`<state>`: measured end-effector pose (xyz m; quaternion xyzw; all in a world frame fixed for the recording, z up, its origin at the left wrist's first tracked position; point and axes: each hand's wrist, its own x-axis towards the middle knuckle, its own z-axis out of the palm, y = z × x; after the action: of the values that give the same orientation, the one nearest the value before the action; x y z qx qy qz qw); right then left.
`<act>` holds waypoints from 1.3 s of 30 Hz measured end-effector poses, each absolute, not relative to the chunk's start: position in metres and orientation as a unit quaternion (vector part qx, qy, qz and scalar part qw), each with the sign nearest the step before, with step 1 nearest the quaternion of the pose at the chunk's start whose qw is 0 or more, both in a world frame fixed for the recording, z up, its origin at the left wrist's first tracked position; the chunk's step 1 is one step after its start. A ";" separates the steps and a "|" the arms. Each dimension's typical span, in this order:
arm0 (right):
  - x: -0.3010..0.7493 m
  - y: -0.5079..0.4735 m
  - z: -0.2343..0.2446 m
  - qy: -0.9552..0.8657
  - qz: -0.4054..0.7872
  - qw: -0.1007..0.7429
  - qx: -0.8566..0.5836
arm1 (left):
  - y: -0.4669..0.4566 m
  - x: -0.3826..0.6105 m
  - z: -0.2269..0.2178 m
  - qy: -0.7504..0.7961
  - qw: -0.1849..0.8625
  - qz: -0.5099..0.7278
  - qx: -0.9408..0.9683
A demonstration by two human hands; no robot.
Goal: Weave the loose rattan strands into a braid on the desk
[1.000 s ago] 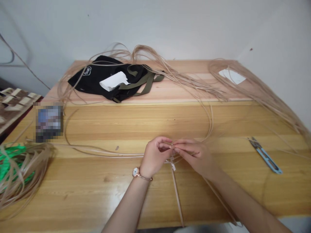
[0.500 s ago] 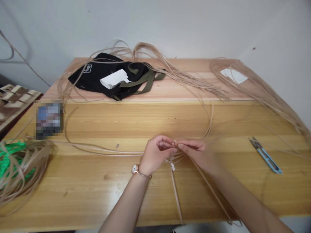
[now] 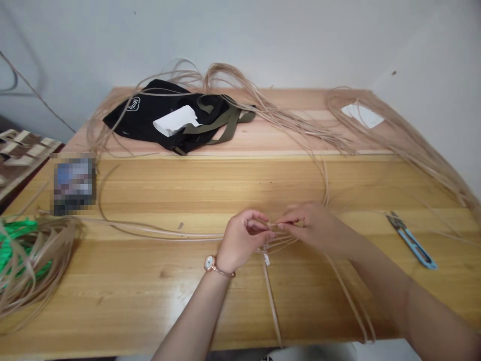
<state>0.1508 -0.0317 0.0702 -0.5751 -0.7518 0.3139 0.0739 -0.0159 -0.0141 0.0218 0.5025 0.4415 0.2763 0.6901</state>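
Observation:
Thin tan cane strips [image 3: 195, 236] run across the table and cross between my hands. My left hand [image 3: 242, 235], with a watch [image 3: 209, 262] at its wrist, pinches the crossing strips between thumb and fingertips. Just to its right, my right hand [image 3: 311, 223] pinches a strip too, its outline smeared by motion. Below the crossing a small white tie [image 3: 267, 259] sits on a strip that runs down to the table's front edge. Two more strips [image 3: 349, 298] trail from under my right hand to that edge. Fingers hide the exact crossing.
Blue thread snips [image 3: 413, 243] lie at the right. A coil of strips [image 3: 60, 255] with green ribbon sits at the left, below a blurred-out object [image 3: 74, 183]. Behind are a black bag [image 3: 154, 120], a paper roll [image 3: 175, 120] and long strip bundles [image 3: 424, 145].
My right hand has shifted slightly right and up, turning flatter, with its fingertips farther from my left hand. The strips trailing under it have swung right. My left hand stays in place.

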 end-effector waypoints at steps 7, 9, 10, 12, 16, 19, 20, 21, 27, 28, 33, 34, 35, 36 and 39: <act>0.153 -0.032 0.070 -0.796 0.284 0.064 -0.531 | -0.014 -0.016 0.023 0.448 0.689 0.274 0.500; 0.155 -0.031 0.068 -0.810 0.271 0.058 -0.517 | -0.014 -0.016 0.023 0.445 0.691 0.278 0.498; 0.156 -0.031 0.068 -0.818 0.263 0.055 -0.508 | -0.014 -0.016 0.023 0.445 0.692 0.277 0.496; 0.157 -0.029 0.066 -0.833 0.243 0.045 -0.494 | -0.013 -0.016 0.023 0.446 0.695 0.273 0.493; 0.158 -0.029 0.065 -0.852 0.204 0.037 -0.481 | -0.012 -0.017 0.024 0.438 0.704 0.273 0.488; 0.156 -0.030 0.066 -0.855 0.189 0.046 -0.481 | -0.011 -0.019 0.026 0.417 0.719 0.276 0.483; 0.156 -0.031 0.066 -0.854 0.187 0.050 -0.482 | -0.011 -0.019 0.026 0.411 0.724 0.275 0.480; 0.155 -0.032 0.066 -0.854 0.186 0.054 -0.483 | -0.011 -0.020 0.027 0.409 0.728 0.274 0.477; 0.154 -0.034 0.064 -0.850 0.184 0.067 -0.489 | -0.010 -0.021 0.030 0.424 0.730 0.274 0.461; 0.154 -0.035 0.064 -0.850 0.187 0.067 -0.489 | -0.010 -0.021 0.030 0.427 0.730 0.273 0.459; 0.152 -0.037 0.061 -0.842 0.179 0.059 -0.506 | -0.010 -0.021 0.029 0.438 0.723 0.273 0.459; 0.152 -0.038 0.061 -0.838 0.176 0.052 -0.514 | -0.010 -0.020 0.029 0.442 0.718 0.274 0.462; 0.151 -0.040 0.060 -0.833 0.171 0.049 -0.523 | -0.011 -0.020 0.028 0.448 0.712 0.275 0.466; 0.150 -0.041 0.060 -0.828 0.162 0.052 -0.533 | -0.011 -0.019 0.028 0.453 0.706 0.277 0.469; 0.145 -0.050 0.059 -0.807 0.120 0.121 -0.566 | -0.011 -0.018 0.027 0.465 0.692 0.280 0.475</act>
<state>0.1450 -0.0496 0.0588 -0.5662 -0.8065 0.1196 0.1209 -0.0179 -0.0114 0.0275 0.4754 0.4651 0.2799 0.6923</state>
